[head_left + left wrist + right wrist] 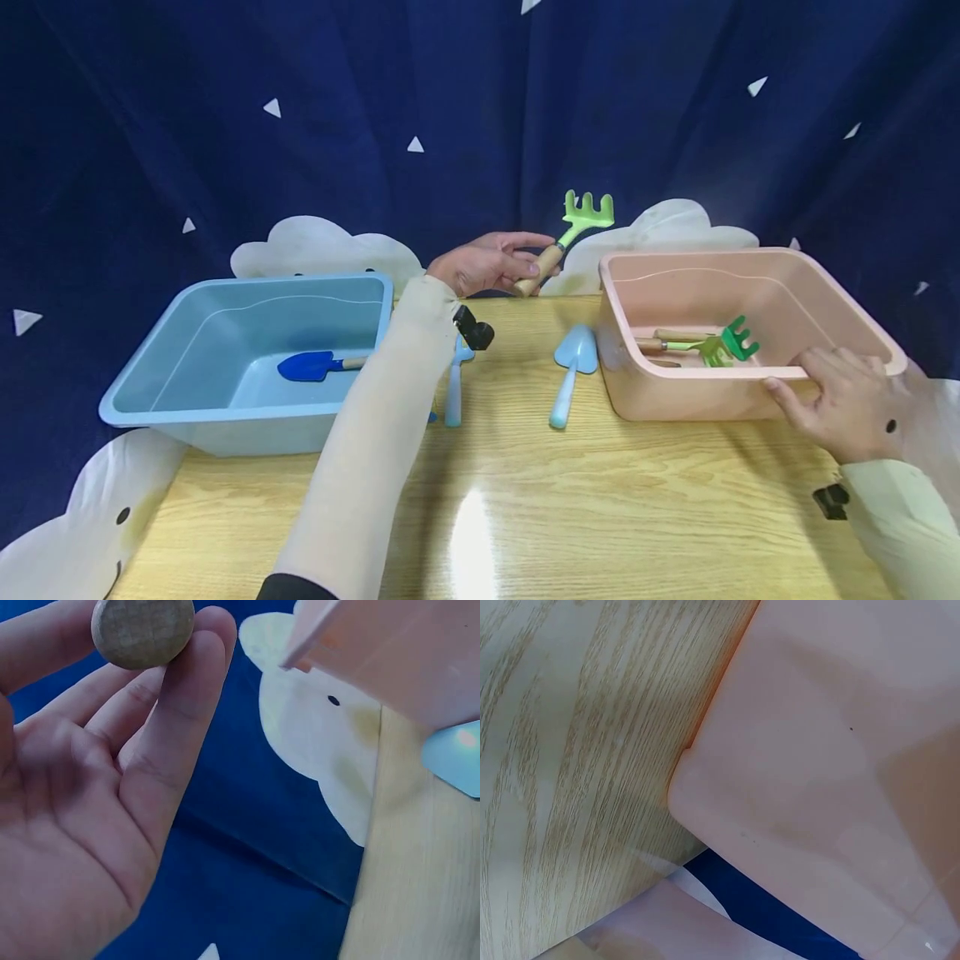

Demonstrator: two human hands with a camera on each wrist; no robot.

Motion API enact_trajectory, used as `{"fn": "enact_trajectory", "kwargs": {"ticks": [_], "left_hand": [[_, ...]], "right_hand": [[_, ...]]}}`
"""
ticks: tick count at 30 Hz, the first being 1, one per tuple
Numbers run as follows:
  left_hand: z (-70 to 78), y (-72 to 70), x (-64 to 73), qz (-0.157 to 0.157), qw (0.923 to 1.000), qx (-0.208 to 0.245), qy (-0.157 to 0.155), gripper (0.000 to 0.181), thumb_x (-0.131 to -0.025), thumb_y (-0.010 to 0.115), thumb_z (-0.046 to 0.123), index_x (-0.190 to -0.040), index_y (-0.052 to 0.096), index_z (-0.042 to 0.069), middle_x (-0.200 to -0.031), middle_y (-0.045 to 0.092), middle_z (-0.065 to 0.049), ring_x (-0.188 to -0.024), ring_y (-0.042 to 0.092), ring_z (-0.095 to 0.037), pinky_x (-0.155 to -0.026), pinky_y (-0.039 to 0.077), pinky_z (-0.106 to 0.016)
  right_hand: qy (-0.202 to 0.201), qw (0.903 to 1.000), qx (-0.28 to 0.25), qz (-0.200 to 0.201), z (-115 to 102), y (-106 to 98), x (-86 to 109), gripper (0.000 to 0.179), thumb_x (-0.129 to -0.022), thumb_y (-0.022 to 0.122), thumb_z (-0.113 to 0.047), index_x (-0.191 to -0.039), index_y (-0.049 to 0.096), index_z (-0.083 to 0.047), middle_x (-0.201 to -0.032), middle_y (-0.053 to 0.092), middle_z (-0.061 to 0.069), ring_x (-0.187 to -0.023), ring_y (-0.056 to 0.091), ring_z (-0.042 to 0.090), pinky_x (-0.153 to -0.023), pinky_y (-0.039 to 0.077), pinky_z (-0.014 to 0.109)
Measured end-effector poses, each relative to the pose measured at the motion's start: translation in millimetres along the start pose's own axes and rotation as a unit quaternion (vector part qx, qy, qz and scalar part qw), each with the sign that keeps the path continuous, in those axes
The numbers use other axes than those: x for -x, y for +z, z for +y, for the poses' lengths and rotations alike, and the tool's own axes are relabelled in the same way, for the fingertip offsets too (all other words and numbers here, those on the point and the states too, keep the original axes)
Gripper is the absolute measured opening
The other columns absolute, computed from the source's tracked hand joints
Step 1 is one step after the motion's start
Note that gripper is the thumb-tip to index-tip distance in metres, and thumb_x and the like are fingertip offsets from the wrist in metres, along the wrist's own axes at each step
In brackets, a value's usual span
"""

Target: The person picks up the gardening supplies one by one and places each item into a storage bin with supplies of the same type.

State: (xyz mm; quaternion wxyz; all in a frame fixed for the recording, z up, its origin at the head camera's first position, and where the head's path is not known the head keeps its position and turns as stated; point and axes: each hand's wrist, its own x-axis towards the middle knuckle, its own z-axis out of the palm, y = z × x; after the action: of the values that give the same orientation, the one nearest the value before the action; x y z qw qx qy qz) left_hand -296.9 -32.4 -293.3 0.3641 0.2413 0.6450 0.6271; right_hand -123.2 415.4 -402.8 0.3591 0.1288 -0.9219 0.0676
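Left hand [495, 264]: fingers clamped on green rake [553, 254]; loose hold could let it twist. Right hand [851, 404]: fingers clamped on pink bin [690, 400], near rim; leaning could tip it.

Looks bright in the head view, with white glare on the wooden table [660, 492] in front and left of the pink bin [720, 398] and soft shadow along its near side. Appears dimmer and cooler in both wrist views, glinting on the light-blue trowel [454, 759] beside the pink bin.
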Motion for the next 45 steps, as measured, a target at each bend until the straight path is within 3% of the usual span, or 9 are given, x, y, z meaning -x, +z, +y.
{"fn": "enact_trajectory", "kwargs": {"ticks": [7, 12, 17, 23, 34, 45], "left_hand": [[5.8, -0.6, -3.1, -0.029, 0.9996, -0.006, 0.000, 0.053, -0.084, 0.058, 0.004, -0.134, 0.044, 0.017, -0.120, 0.061, -0.012, -0.091, 0.060, -0.016, -0.078, 0.051, -0.032], [3.2, 3.1, -8.8, -0.051, 0.9985, -0.011, -0.020, 0.051, -0.085, 0.058, 0.004, -0.133, 0.045, 0.016, -0.125, 0.059, -0.014, -0.097, 0.062, -0.015, -0.077, 0.050, -0.029], [4.4, 8.9, -14.7, -0.070, 0.9971, -0.017, -0.026, 0.051, -0.087, 0.057, 0.005, -0.135, 0.043, 0.017, -0.129, 0.056, -0.015, -0.085, 0.063, -0.018, -0.078, 0.049, -0.029], [11.0, 12.4, -20.3, -0.069, 0.9972, -0.018, -0.020, 0.051, -0.086, 0.057, 0.005, -0.134, 0.044, 0.016, -0.127, 0.057, -0.015, -0.079, 0.064, -0.019, -0.076, 0.050, -0.029], [12.6, 22.7, -31.9, -0.074, 0.9968, -0.023, -0.015, 0.050, -0.085, 0.057, 0.008, -0.133, 0.046, 0.018, -0.125, 0.058, -0.015, -0.092, 0.058, -0.020, -0.074, 0.049, -0.029], [12.9, 39.8, -43.7, -0.081, 0.9967, -0.007, -0.001, 0.051, -0.084, 0.056, 0.005, -0.133, 0.047, 0.017, -0.114, 0.063, -0.013, -0.086, 0.064, -0.020, -0.067, 0.049, -0.028]], "right_hand": [[-0.001, 1.0000, -0.001, 0.000, 3, 3, -0.3, 0.048, -0.066, 0.067, -0.057, -0.069, 0.053, -0.010, -0.059, 0.049, 0.006, -0.058, 0.044, 0.029, -0.060, 0.020, 0.042], [0.005, 0.9999, 0.000, -0.014, 0, 4, 5.3, 0.046, -0.065, 0.069, -0.055, -0.069, 0.053, -0.012, -0.060, 0.050, 0.006, -0.059, 0.045, 0.028, -0.060, 0.020, 0.042], [-0.004, 1.0000, 0.001, -0.002, -1, 2, 10.5, 0.047, -0.065, 0.068, -0.057, -0.070, 0.054, -0.012, -0.058, 0.050, 0.004, -0.058, 0.045, 0.029, -0.059, 0.020, 0.042], [-0.001, 1.0000, 0.005, 0.001, -1, 1, 7.2, 0.045, -0.065, 0.068, -0.055, -0.071, 0.054, -0.012, -0.059, 0.051, 0.005, -0.059, 0.046, 0.029, -0.059, 0.020, 0.041], [0.003, 0.9999, 0.012, -0.005, 0, 1, 5.0, 0.045, -0.066, 0.067, -0.055, -0.075, 0.056, -0.012, -0.063, 0.052, 0.003, -0.063, 0.046, 0.028, -0.060, 0.021, 0.040], [-0.005, 1.0000, 0.008, -0.001, -3, 1, 0.3, 0.045, -0.067, 0.067, -0.056, -0.070, 0.054, -0.012, -0.060, 0.050, 0.004, -0.062, 0.046, 0.029, -0.059, 0.021, 0.040]]}}
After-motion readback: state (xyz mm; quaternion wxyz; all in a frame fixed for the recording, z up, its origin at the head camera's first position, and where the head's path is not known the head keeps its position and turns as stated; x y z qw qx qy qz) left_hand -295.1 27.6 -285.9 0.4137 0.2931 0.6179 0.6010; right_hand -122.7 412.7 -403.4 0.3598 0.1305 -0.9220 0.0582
